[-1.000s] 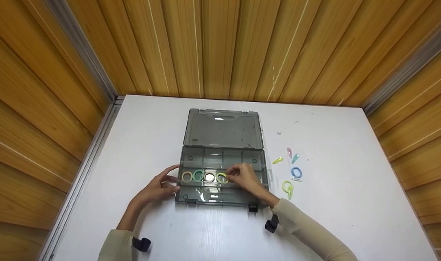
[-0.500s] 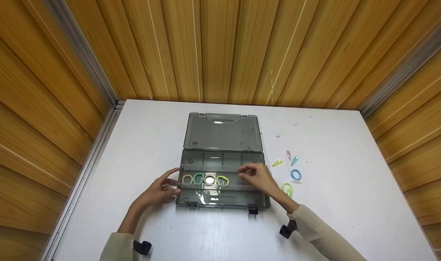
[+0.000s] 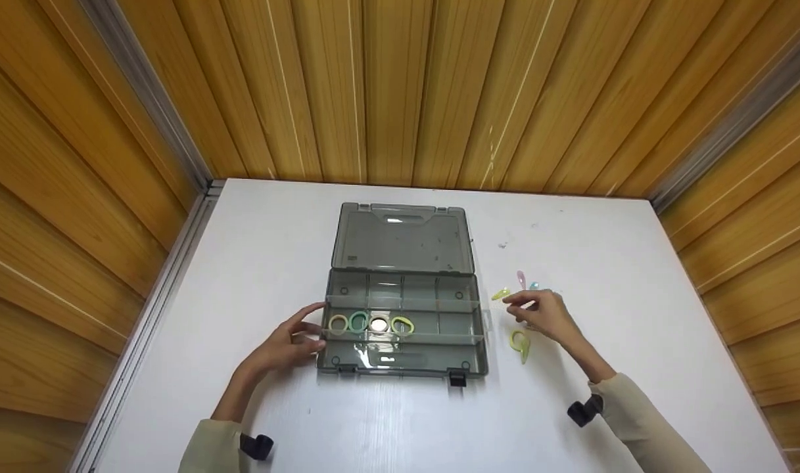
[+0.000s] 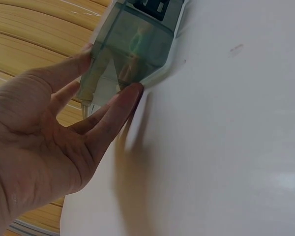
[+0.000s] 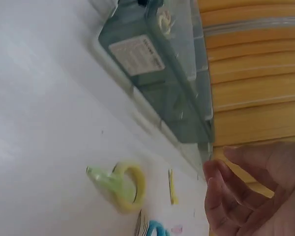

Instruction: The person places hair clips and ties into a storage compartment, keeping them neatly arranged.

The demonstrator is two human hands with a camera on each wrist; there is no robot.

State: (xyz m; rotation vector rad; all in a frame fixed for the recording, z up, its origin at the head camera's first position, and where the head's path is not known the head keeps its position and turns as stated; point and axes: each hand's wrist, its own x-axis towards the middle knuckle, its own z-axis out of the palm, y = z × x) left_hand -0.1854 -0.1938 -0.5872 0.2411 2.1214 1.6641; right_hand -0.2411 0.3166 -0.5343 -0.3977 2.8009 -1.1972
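A grey translucent organizer box [image 3: 400, 360] lies open on the table. Several hair ties stand or lean along its middle row, among them a peach one [image 3: 330, 324] and a yellow one [image 3: 409, 322]. My left hand [image 3: 284, 348] touches the box's left end with spread fingers and thumb. My right hand [image 3: 544, 316] hovers to the right of the box, fingers bent and nothing visible between them. Near its fingertips are a yellow hair clip [image 3: 500, 294], a pink clip [image 3: 521, 278] and a blue clip [image 3: 534, 286]. A blue hair tie [image 5: 157, 228], covered in the head view, shows in the right wrist view.
A yellow-green hair tie [image 5: 141, 184] with a green clip [image 5: 105, 180] lies nearer the front, right of the box. The raised lid [image 3: 400, 240] is folded back behind the box. Wood-patterned walls [image 3: 400, 92] border the white table [image 3: 268, 230].
My right hand has let go of the yellow hair tie in the middle row and moved right, out of the box to above the loose clips. My left hand stays at the box's end.
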